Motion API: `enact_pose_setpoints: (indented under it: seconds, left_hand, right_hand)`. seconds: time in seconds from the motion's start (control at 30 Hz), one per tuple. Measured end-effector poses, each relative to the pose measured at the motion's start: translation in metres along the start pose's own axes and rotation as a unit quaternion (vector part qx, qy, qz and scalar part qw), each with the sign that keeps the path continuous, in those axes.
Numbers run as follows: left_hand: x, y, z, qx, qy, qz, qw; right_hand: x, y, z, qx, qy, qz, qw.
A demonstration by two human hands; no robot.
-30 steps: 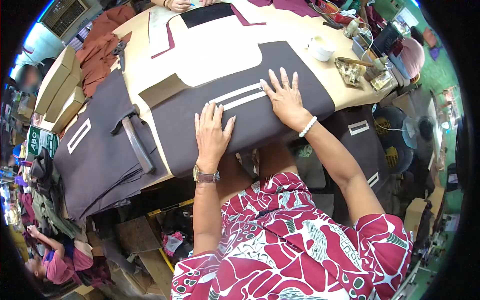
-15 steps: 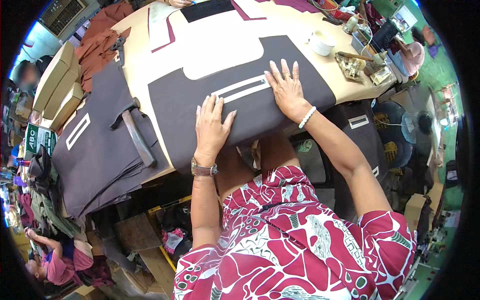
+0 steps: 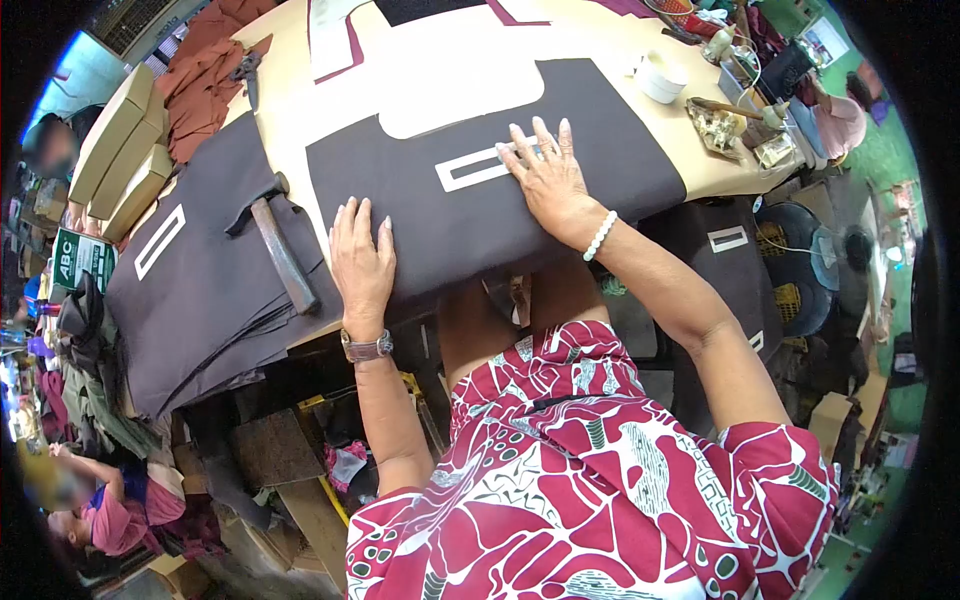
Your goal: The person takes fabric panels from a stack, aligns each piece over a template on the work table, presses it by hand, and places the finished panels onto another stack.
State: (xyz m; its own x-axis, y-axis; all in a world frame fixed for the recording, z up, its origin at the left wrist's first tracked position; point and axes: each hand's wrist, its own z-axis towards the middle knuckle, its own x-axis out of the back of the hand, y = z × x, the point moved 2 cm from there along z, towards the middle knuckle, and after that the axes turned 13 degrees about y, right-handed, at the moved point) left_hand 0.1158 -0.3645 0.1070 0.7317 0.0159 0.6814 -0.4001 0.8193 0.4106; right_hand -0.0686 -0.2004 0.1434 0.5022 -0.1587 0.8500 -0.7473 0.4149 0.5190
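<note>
A dark fabric panel [image 3: 430, 230] with a wide cut-out at its far edge lies flat on the table in front of me. On it is a narrow white rectangular frame [image 3: 462, 181], its right end covered by my right hand [image 3: 552, 190]. That hand lies open and flat, fingertips over the frame. My left hand [image 3: 362, 262] rests open on the panel's left edge, fingers stretched out. A hammer [image 3: 277, 250] with a worn handle lies left of that hand, on a stack of dark fabric pieces [image 3: 215, 270].
Another white frame [image 3: 160, 243] lies on the left stack. A roll of white tape [image 3: 660, 78] stands at the table's right, near a clear bag [image 3: 714, 130]. Cardboard boxes [image 3: 125, 150] are at far left. A person in pink [image 3: 120, 515] is at lower left.
My left hand has moved left, off the white frame to the panel's left edge. My right hand has slid slightly left and covers more of the frame's right end.
</note>
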Motion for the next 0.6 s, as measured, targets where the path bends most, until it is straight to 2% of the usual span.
enact_pose_setpoints:
  seconds: [0.4, 0.6]
  left_hand:
    - [-0.004, 0.000, -0.003, -0.011, 0.010, 0.017, 1.000]
    - [-0.006, 0.001, -0.002, -0.019, 0.011, 0.030, 0.999]
  right_hand:
    - [0.025, -0.055, 0.019, 0.048, 0.049, 0.003, 0.998]
    - [0.023, -0.053, 0.019, 0.070, 0.045, 0.102, 0.991]
